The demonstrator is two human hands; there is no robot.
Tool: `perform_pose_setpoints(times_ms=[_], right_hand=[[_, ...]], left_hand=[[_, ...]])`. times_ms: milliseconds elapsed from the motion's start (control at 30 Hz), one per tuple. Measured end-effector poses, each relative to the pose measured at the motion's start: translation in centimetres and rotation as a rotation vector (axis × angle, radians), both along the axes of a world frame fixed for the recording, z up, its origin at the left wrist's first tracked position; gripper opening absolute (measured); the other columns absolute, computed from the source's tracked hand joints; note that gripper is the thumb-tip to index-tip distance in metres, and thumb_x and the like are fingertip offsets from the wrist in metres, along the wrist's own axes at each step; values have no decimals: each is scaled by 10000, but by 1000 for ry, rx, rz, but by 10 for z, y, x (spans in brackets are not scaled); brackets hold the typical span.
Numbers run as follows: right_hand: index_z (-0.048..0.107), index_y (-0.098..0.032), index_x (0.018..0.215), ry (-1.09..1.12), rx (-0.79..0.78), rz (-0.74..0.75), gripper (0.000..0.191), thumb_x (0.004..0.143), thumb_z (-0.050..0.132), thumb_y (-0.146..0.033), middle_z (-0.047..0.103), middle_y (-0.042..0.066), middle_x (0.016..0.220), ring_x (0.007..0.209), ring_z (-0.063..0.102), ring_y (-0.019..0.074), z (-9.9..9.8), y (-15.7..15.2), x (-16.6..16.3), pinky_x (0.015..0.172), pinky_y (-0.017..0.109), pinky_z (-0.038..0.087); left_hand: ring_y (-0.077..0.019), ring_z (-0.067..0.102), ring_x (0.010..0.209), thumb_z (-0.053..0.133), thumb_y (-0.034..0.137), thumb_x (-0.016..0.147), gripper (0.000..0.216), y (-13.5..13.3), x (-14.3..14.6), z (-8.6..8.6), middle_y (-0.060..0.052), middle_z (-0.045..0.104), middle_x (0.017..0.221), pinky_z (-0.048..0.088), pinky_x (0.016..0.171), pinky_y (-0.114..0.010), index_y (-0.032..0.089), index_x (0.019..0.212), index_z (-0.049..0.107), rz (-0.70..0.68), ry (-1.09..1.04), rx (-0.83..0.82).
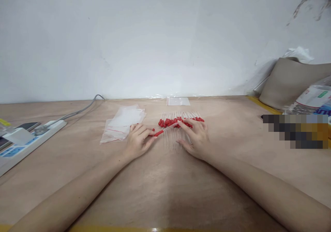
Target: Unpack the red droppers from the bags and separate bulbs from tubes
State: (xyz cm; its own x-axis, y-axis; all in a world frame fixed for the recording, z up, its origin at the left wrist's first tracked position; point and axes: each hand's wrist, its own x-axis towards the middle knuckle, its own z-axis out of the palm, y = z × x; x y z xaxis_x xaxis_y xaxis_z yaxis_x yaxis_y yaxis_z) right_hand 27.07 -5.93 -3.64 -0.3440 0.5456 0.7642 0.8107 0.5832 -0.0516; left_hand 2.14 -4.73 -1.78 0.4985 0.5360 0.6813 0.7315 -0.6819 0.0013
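A slim clear dropper (168,127) with a red bulb lies slantwise between my two hands. My left hand (139,140) pinches its red end between thumb and fingers. The fingertips of my right hand (198,137) rest by the dropper's clear end, the thumb spread apart from the index finger. Under and beside that hand, several more droppers (168,122) lie in two opposing rows, red bulbs meeting in the middle and clear tubes pointing away and towards me. My right hand covers part of the nearer row.
Clear zip bags (116,128) are stacked left of my left hand. Another small bag (178,101) lies by the wall. A power strip (33,138) with plugs and a grey cable (85,108) is at the left. A grey-brown container (287,83) and a plastic-wrapped bottle (307,99) stand right.
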Motion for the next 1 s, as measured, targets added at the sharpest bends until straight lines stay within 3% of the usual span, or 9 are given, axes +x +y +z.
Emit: perform_pose_setpoints(times_ms=[167,433,633,733,900,1000], right_hand=[[547,-292,1128,-141,48,73,337,822,496,-425,532,36,1219,1163,402,222,-3,2,0,1007,485,106],[646,-294,844,-89,83,114,133,824,524,-345,623,-19,1053,1071,477,181,-10,7,-3,1006,484,95],[643,-267,795,-67,66,118,116,815,536,-308,641,-26,955,973,508,157,-7,2,-7,995,456,99],[639,-264,800,-68,80,137,107,813,539,-297,649,-30,923,957,511,153,-6,0,-10,991,446,99],[635,-263,793,-86,138,176,103,818,536,-257,615,-68,605,854,533,134,-3,-4,-9,979,425,119],[634,-254,752,-130,170,172,144,829,514,-233,579,-71,539,777,530,119,0,-8,-7,963,409,152]], left_hand=[[-156,526,776,565,272,797,96,-5,9,-8,-3,641,755,315,750,-338,198,742,592,-115,42,42],[-153,541,793,579,251,786,48,-6,12,-8,14,657,766,325,810,-359,233,787,624,-163,38,98],[-220,482,1079,547,382,793,342,-8,28,-7,-59,582,1150,269,951,-441,238,1103,561,-91,98,16],[-215,461,1131,511,354,828,240,-6,35,-8,-20,576,1175,195,1009,-477,279,1038,599,-114,161,44],[-204,487,1105,498,285,837,155,-7,36,-6,7,639,1056,135,1044,-499,262,894,640,-130,195,66],[-208,501,1080,487,276,838,154,-11,33,-3,5,656,986,135,1040,-515,250,880,633,-137,226,39]])
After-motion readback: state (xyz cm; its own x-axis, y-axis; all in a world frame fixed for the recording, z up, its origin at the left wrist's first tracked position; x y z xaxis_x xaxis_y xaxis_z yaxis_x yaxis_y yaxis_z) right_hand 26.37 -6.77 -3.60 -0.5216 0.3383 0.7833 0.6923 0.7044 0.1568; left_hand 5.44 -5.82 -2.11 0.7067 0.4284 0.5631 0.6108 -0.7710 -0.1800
